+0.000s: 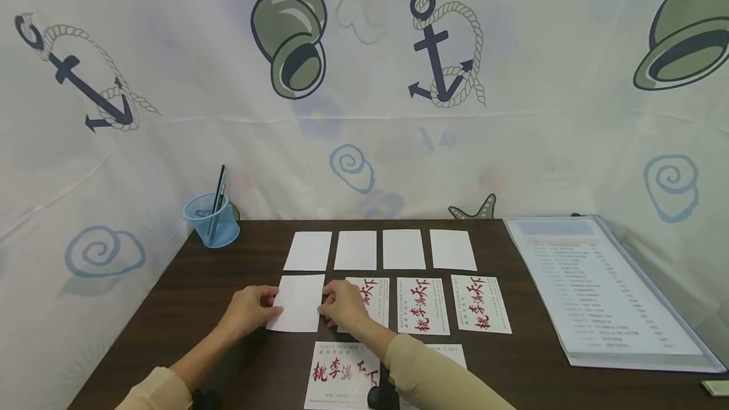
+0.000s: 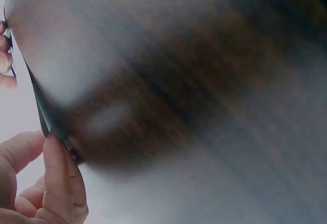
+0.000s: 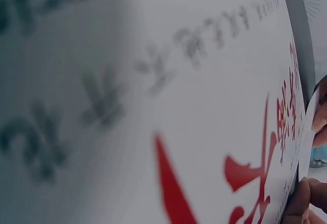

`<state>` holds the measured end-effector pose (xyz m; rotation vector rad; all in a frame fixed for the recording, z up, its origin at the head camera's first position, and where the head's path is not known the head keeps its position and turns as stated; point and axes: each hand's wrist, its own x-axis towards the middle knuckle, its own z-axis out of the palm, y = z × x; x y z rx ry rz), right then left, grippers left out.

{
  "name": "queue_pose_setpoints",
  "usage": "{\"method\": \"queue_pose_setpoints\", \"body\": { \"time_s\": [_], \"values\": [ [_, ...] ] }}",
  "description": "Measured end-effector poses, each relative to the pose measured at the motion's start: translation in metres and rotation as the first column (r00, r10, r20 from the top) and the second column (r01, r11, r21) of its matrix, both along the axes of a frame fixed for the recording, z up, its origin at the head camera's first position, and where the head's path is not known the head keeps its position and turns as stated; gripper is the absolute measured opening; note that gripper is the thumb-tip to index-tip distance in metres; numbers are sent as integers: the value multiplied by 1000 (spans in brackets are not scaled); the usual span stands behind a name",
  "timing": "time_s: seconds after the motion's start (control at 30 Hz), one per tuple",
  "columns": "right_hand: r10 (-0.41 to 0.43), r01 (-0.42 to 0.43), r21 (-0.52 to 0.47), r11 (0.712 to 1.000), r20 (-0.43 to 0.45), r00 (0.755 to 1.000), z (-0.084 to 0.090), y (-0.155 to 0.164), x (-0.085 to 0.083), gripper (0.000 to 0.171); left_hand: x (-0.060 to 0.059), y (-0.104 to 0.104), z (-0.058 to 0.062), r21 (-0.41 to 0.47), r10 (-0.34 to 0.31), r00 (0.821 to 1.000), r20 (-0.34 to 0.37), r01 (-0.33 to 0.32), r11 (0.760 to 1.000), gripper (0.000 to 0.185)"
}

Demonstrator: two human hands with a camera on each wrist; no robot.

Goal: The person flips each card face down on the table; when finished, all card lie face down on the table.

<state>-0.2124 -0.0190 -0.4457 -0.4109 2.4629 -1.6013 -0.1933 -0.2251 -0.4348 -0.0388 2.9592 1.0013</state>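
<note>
Progress looks about halfway, judging by the layout on the dark brown wooden bench [image 1: 228, 283]: a far row of four blank white rectangular cards [image 1: 380, 250] lies face down, and in the near row only the leftmost blank white paper card [image 1: 299, 302] shows its plain back. Beside it, three white greeting cards printed with red calligraphy [image 1: 424, 304] lie face up, the nearest of them partly under the right hand. Two more printed cards [image 1: 342, 375] lie closer to the person, so several appear left to deal with.

The left hand [image 1: 250, 310] grasps the blank card's left edge with curled fingers, and the right hand [image 1: 343, 304] pinches its right edge. In the left wrist view a thumb and finger close on a thin edge; in the right wrist view, fingertips [image 3: 301, 203] hold a card edge next to red lettering.

The held card lies at the left end of the near row, flat or nearly so. Its long axis runs away from the person toward the patterned curtain [image 1: 512, 112], with short edges near and far, matching its neighbours.
</note>
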Motion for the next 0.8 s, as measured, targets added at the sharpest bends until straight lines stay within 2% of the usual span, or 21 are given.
{"method": "queue_pose_setpoints", "body": {
  "time_s": [0.27,0.47,0.6,0.8],
  "values": [
    [-7,7,-16,1000,14,1000,-1,0,-1,32,-1,2,2,-64,-8,1000,-11,7,998,39],
    [-3,4,-39,999,39,999,0,1,-1,34,-2,2,1,-80,-16,1000,-22,14,997,38],
    [-5,11,-93,996,64,998,3,4,-4,34,-2,2,1,-100,-20,1000,-18,18,995,38],
    [-55,75,-199,977,103,993,12,20,-19,33,-3,1,2,-124,-18,1000,-6,18,992,41]
  ]
}}
